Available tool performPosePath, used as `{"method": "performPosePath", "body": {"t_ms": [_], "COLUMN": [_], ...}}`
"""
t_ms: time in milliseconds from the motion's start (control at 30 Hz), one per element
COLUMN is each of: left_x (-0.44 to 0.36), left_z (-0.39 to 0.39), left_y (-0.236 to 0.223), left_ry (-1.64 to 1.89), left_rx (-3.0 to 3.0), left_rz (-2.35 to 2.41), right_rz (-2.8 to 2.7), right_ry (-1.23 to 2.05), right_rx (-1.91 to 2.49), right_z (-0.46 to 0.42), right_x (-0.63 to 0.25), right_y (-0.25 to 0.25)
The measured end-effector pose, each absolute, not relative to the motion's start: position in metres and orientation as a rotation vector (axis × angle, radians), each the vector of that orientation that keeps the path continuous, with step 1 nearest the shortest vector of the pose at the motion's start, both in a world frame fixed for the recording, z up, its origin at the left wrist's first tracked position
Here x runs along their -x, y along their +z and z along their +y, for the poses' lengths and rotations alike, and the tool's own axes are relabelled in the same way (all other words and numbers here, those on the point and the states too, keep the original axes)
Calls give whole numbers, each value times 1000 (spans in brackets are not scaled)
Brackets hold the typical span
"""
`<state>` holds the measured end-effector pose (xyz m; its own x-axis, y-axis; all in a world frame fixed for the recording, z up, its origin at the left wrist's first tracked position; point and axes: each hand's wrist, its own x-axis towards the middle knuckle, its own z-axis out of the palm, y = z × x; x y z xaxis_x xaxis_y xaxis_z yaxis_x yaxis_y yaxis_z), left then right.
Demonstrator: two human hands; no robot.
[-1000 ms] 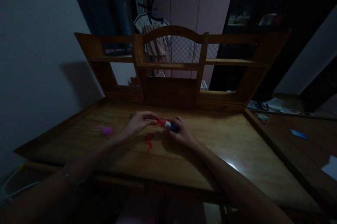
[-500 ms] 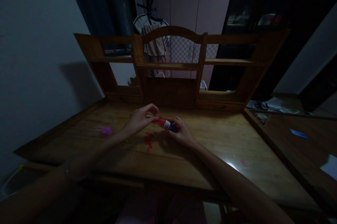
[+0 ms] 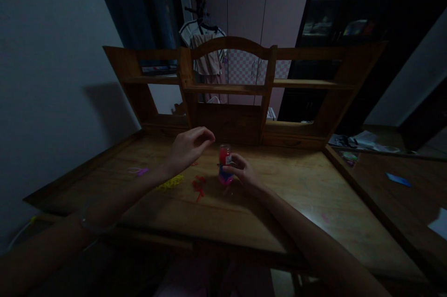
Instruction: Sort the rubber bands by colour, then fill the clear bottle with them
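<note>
Where fingers grip, the jar is upright, mouth-up.

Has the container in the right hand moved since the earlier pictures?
Yes: against the wooden shelf, the container has swung up, from pointing left to nearly upright.

The right hand grips a jar upright near the middle of the surface; the jar shows red above, blue below and pink at its base. The left hand hovers left of the jar's rim, fingers drawn together; whether they pinch anything is unclear. Red pieces lie between the jar and a yellow pile beside the left forearm. A purple item sits toward the left edge. A shelf unit lines the far edge.
</note>
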<state>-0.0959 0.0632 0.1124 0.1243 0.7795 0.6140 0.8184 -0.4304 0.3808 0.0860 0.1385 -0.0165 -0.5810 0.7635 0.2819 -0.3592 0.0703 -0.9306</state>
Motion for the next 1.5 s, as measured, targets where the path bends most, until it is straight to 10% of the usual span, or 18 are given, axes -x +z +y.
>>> {"method": "performPosePath", "body": {"t_ms": [667,1500], "left_x": [199,173], "left_z": [119,86], "left_y": [-13,-1], "left_ry": [-588,-478], "left_rx": [2530,3165], "left_rz": [-2023,-1809], "right_rz": [-1350,-1263], "right_ry": [1754,1965], "right_rx": [458,433], "right_z": [167,170], "right_x": [-118,-109], "right_y": [-3,-24]}}
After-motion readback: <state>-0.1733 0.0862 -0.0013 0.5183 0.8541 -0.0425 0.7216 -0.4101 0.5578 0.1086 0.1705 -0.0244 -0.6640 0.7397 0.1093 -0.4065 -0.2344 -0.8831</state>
